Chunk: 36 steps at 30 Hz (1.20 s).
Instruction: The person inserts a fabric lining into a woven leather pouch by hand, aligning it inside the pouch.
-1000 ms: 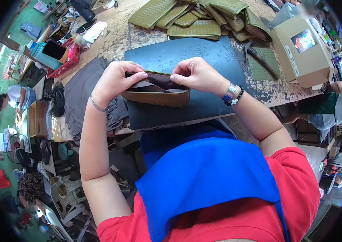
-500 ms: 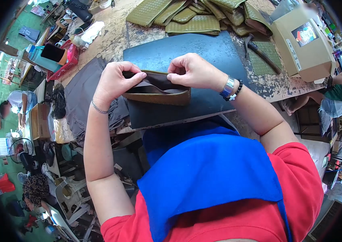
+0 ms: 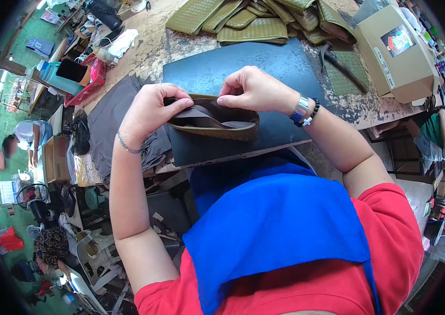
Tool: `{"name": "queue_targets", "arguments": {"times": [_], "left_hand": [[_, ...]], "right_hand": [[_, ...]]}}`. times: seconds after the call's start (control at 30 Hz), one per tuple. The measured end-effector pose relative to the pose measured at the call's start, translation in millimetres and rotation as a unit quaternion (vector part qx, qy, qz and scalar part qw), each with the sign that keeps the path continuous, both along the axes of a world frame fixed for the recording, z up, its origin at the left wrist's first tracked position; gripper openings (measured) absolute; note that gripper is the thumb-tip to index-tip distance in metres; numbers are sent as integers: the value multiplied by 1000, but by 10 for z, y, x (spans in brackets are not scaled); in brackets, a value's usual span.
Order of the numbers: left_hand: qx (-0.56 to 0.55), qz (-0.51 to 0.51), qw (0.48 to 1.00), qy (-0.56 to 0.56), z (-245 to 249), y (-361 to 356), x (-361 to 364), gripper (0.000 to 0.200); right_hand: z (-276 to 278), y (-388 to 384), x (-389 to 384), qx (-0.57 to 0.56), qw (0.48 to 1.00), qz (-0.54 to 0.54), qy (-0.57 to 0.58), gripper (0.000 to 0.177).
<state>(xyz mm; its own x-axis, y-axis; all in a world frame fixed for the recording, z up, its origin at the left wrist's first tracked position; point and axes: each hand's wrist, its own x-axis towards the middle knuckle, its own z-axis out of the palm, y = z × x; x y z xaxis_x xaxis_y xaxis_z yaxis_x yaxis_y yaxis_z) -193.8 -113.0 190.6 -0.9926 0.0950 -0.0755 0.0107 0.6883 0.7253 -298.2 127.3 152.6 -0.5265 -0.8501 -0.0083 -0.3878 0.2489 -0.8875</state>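
Pinching from both ends, the left hand and the right hand are holding a brown woven leather pouch by its open mouth. The left thumb and fingers are pressing together on the dark lining at the pouch's left end. The right fingertips are closing on the top rim nearer the middle.

Far left, a red plastic mesh basket is sitting on the worn wooden workbench. Beside it a heap of dark grey cloth is hanging over the bench edge, just under the left wrist.

The pouch is hovering low over a flat black rectangular mat, near its front edge. It is tilting a little down to the right. Its outside is showing a basket-weave texture along a curved lower edge, and its smooth dark brown lining is gaping open and folding inward.

Behind the mat, a stack of olive-green woven panels is lying. To the right, a dark-headed hammer is resting on another green woven piece, and a brown cardboard box is standing beside it.
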Motion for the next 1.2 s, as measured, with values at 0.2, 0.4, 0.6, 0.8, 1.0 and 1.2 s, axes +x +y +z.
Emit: {"name": "queue_targets", "arguments": {"times": [0.2, 0.4, 0.6, 0.8, 1.0, 1.2], "left_hand": [[-18, -34, 999, 39, 16, -98, 49, 10], [-36, -74, 992, 96, 64, -77, 156, 10], [46, -4, 998, 48, -78, -233, 186, 9], [63, -3, 993, 96, -148, -216, 192, 9], [74, 70, 993, 58, -209, -180, 179, 9], [82, 80, 990, 79, -251, -158, 179, 9]], "right_hand": [[-57, 88, -9, 4, 1000, 0, -5, 25], [-100, 130, -42, -7, 1000, 4, -7, 27], [-96, 153, -37, 2, 1000, 8, 2, 27], [-98, 170, -39, 0, 1000, 9, 1, 28], [-51, 140, -5, 2, 999, 16, 29, 27], [-88, 94, -42, -20, 997, 28, 72, 25]]}}
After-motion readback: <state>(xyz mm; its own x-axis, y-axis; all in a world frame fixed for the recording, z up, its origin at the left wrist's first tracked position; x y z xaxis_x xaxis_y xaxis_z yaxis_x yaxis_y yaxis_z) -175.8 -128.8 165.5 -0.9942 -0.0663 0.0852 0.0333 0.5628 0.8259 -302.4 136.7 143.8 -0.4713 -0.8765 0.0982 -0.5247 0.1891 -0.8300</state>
